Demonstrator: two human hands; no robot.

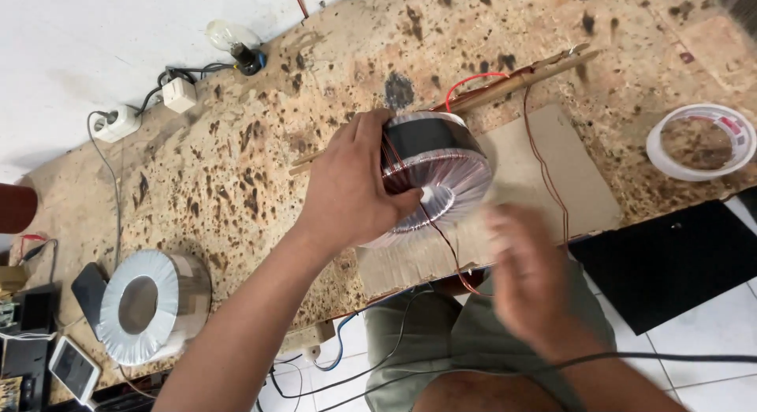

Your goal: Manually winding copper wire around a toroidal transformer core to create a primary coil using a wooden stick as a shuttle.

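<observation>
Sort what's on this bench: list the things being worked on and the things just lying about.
In use: left hand gripping the ring-shaped coil; blurred right hand by its copper wire; wooden stick.

Lying about: tape roll, silver-wrapped ring core, light bulb.

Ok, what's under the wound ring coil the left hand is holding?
A sheet of brown cardboard lies under the ring coil, on the speckled bench. A wooden stick runs behind it. The left hand and the coil hide the cardboard directly beneath; whether it touches cannot be seen.
</observation>
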